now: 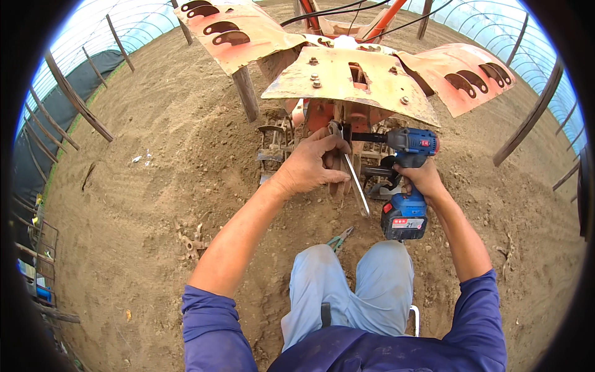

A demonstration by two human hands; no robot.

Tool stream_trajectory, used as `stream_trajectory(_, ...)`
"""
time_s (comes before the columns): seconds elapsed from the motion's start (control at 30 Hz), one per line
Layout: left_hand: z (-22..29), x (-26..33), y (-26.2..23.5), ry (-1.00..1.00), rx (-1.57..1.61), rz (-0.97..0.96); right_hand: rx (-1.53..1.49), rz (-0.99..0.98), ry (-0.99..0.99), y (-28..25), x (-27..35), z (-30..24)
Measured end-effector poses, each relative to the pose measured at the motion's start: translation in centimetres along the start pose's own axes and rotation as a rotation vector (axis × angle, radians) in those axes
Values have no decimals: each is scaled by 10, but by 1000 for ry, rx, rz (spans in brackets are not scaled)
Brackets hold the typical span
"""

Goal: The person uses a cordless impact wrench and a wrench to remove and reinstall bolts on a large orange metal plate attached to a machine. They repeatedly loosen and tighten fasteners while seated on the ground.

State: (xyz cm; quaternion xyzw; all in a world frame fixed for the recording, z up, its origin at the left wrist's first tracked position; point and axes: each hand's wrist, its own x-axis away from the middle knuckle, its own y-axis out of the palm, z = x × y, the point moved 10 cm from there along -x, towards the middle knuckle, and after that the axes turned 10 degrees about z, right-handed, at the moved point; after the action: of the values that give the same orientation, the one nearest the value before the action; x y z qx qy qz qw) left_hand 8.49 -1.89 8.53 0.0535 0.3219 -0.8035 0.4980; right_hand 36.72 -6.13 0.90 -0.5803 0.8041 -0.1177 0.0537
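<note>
My left hand (pixel 313 160) is closed around a long silver wrench (pixel 355 172). The wrench's upper end is against the underside of a rotary tiller, and its shaft slants down to the right. A blue cordless impact wrench (pixel 414 141) with a black battery is gripped by its handle in my right hand (pixel 424 178). Its dark socket extension points left into the tiller, just beside my left fingers; the fastener there is hidden. Above both hands sits the tiller's worn orange guard (pixel 347 74), with several bolts through it. Tiller blades (pixel 271 139) show behind my left hand.
Pliers with green handles (pixel 338 240) lie on the soil before my knees. A rusty metal part (pixel 193 243) rests to the left. Orange side guards (pixel 472 77) spread outward overhead. Wooden posts (pixel 534 115) line both sides of the plastic tunnel, and a rack (pixel 46 239) stands far left.
</note>
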Motion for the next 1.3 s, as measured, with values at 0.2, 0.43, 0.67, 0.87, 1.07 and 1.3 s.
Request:
stream_trajectory(0.2,22,8,2,218,-236,150,-12,21,-12,0,4,-5)
stream_trajectory(0.43,32,13,-5,270,-445,534,-52,32,-33,1,11,-13)
stream_trajectory(0.67,-33,-1,-67,-200,51,752,20,2,22,1,5,0)
stream_trajectory(0.87,-26,-14,-63,-90,21,827,6,23,15,0,2,3)
stream_trajectory(1.07,-40,-21,-53,-220,348,805,12,10,-18,0,0,4)
stream_trajectory(1.3,-21,-35,-42,-199,27,596,36,-16,-56,1,0,-2)
